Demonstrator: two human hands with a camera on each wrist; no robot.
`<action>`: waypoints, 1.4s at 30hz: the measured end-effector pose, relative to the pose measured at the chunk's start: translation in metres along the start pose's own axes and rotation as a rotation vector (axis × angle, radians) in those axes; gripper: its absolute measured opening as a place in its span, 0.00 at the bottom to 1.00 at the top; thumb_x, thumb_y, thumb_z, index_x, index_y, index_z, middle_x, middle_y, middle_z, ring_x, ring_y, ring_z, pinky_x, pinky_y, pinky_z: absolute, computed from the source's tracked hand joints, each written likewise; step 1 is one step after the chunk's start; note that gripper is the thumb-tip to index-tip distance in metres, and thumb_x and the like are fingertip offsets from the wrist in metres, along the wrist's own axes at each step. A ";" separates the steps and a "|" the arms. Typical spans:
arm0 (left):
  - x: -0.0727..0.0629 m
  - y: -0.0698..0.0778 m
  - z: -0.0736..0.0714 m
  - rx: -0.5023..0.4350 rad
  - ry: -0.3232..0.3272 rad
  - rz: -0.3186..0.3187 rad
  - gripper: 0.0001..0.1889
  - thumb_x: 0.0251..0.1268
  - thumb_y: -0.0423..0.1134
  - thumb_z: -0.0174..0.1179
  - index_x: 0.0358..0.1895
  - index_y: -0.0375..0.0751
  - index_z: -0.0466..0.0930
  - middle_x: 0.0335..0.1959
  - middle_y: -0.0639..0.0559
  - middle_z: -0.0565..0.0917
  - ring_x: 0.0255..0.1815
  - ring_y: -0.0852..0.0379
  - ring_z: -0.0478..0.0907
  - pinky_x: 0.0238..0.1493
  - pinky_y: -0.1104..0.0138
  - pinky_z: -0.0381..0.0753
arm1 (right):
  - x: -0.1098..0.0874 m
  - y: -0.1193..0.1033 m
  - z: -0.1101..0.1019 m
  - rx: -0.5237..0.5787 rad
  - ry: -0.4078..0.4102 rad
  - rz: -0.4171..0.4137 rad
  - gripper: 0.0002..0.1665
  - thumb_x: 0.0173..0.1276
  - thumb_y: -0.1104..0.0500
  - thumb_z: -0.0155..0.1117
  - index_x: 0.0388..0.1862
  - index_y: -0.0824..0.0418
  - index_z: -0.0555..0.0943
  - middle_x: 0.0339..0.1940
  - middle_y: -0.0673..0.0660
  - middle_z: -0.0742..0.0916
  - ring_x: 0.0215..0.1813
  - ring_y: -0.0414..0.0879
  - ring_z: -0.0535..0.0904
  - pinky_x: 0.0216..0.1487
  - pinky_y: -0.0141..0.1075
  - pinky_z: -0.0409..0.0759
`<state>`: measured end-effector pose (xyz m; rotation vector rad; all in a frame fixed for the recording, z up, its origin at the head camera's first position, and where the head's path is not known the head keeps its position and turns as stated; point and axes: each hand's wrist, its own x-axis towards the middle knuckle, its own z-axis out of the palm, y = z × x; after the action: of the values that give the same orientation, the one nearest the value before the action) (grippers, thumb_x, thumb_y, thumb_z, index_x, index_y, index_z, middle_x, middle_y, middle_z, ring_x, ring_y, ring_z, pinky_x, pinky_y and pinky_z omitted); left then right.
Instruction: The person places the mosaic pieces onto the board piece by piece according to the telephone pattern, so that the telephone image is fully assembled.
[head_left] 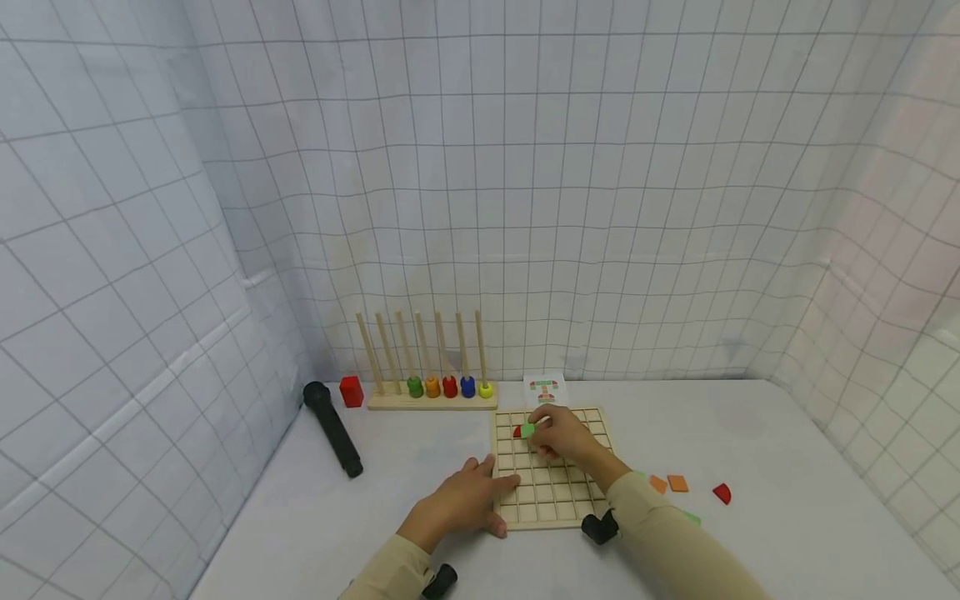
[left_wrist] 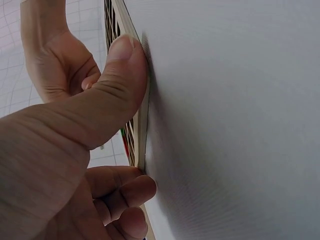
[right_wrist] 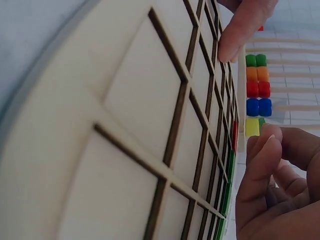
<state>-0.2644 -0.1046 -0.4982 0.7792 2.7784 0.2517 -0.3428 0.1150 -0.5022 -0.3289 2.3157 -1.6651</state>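
A square wooden grid board lies on the table. At its left edge my left hand rests with fingers spread: the index finger reaches over the grid, and the thumb touches the board's side. Over the upper part of the grid is my right hand, its thumb and index finger pinching a small green tile, mostly hidden by the fingertips in the right wrist view. Just left of that tile sits a red quarter-round piece on the board. Green pieces line up beside the red one there.
Behind the board stand a pattern card and a peg rack with coloured beads. A red block and a black microphone are at the left. Orange tiles and a red piece lie right.
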 end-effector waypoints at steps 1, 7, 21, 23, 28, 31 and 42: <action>0.000 0.000 0.000 0.003 0.000 0.002 0.43 0.47 0.60 0.74 0.73 0.64 0.73 0.76 0.35 0.67 0.72 0.38 0.67 0.63 0.48 0.75 | 0.001 0.000 0.001 -0.011 -0.009 0.003 0.21 0.68 0.68 0.64 0.59 0.68 0.76 0.29 0.58 0.84 0.24 0.44 0.78 0.25 0.34 0.76; 0.000 0.001 -0.003 0.012 -0.004 0.005 0.42 0.48 0.60 0.73 0.73 0.64 0.73 0.75 0.36 0.67 0.72 0.37 0.66 0.63 0.48 0.75 | 0.006 -0.001 0.009 -0.165 -0.004 0.016 0.16 0.63 0.67 0.71 0.49 0.63 0.82 0.24 0.53 0.81 0.21 0.41 0.74 0.22 0.32 0.71; -0.001 0.002 -0.004 -0.002 -0.007 -0.005 0.43 0.48 0.60 0.73 0.73 0.63 0.73 0.76 0.35 0.67 0.75 0.34 0.63 0.65 0.45 0.73 | 0.009 0.001 0.018 -0.354 0.032 0.020 0.16 0.60 0.67 0.70 0.48 0.57 0.83 0.35 0.54 0.83 0.30 0.46 0.78 0.31 0.37 0.75; -0.001 0.002 -0.004 -0.004 -0.005 -0.006 0.43 0.48 0.60 0.73 0.73 0.63 0.73 0.76 0.35 0.67 0.75 0.34 0.63 0.65 0.45 0.73 | 0.008 0.001 0.018 -0.347 0.031 0.016 0.17 0.60 0.68 0.69 0.48 0.58 0.82 0.33 0.54 0.82 0.29 0.45 0.77 0.30 0.36 0.75; -0.002 0.002 -0.004 -0.009 -0.008 -0.008 0.43 0.48 0.59 0.73 0.73 0.63 0.73 0.76 0.35 0.67 0.74 0.35 0.64 0.65 0.46 0.73 | 0.005 0.000 0.019 -0.319 0.034 0.020 0.17 0.61 0.69 0.68 0.49 0.60 0.82 0.32 0.55 0.82 0.28 0.45 0.78 0.30 0.36 0.76; -0.002 0.002 -0.003 -0.007 -0.008 -0.004 0.43 0.48 0.59 0.73 0.73 0.63 0.73 0.76 0.36 0.67 0.74 0.35 0.65 0.65 0.46 0.74 | 0.002 0.000 0.016 -0.286 0.030 0.012 0.17 0.61 0.69 0.68 0.50 0.60 0.83 0.31 0.55 0.83 0.29 0.46 0.79 0.30 0.37 0.77; -0.001 0.003 -0.002 -0.026 -0.013 -0.020 0.43 0.48 0.59 0.74 0.73 0.63 0.73 0.76 0.36 0.66 0.73 0.37 0.65 0.65 0.47 0.73 | -0.040 -0.006 -0.040 -0.019 0.018 -0.065 0.23 0.73 0.64 0.64 0.64 0.69 0.75 0.32 0.55 0.78 0.22 0.42 0.66 0.25 0.37 0.68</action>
<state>-0.2626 -0.1032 -0.4954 0.7432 2.7633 0.2775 -0.3185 0.1624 -0.4810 -0.3991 2.3591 -1.6833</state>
